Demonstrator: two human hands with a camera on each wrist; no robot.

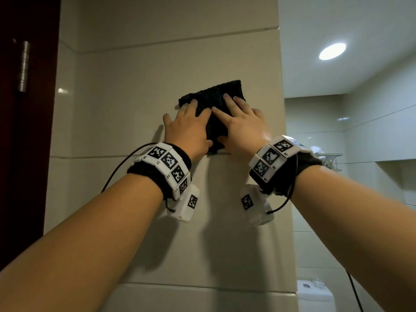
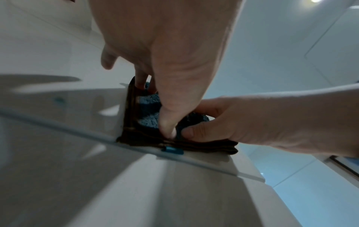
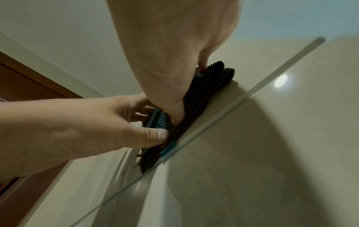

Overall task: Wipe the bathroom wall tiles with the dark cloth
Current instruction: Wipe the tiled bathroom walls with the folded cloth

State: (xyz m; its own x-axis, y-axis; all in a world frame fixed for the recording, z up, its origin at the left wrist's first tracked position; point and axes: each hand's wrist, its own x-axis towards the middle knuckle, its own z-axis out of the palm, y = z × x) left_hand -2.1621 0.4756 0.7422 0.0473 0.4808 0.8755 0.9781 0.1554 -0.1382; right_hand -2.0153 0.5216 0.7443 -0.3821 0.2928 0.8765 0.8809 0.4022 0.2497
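The dark folded cloth point(image 1: 213, 92) lies flat against a beige wall tile point(image 1: 126, 104), just above a horizontal grout line. My left hand point(image 1: 188, 128) presses on its left half with fingers spread and straight; the little finger lies on bare tile. My right hand point(image 1: 244, 123) presses on its right half, fingers extended upward. In the left wrist view the left thumb point(image 2: 169, 122) and the right thumb point(image 2: 192, 132) push on the cloth point(image 2: 147, 119) near its lower edge. The right wrist view shows the cloth's point(image 3: 205, 93) stacked folds under the right hand point(image 3: 174, 53).
A dark wooden door point(image 1: 22, 176) with a metal hinge point(image 1: 23, 66) stands at the left. The tiled pillar ends at a vertical corner point(image 1: 284, 136) right of the hands. Beyond are a wire rack point(image 1: 331, 158), a toilet tank point(image 1: 315, 296) and a ceiling light point(image 1: 332, 51).
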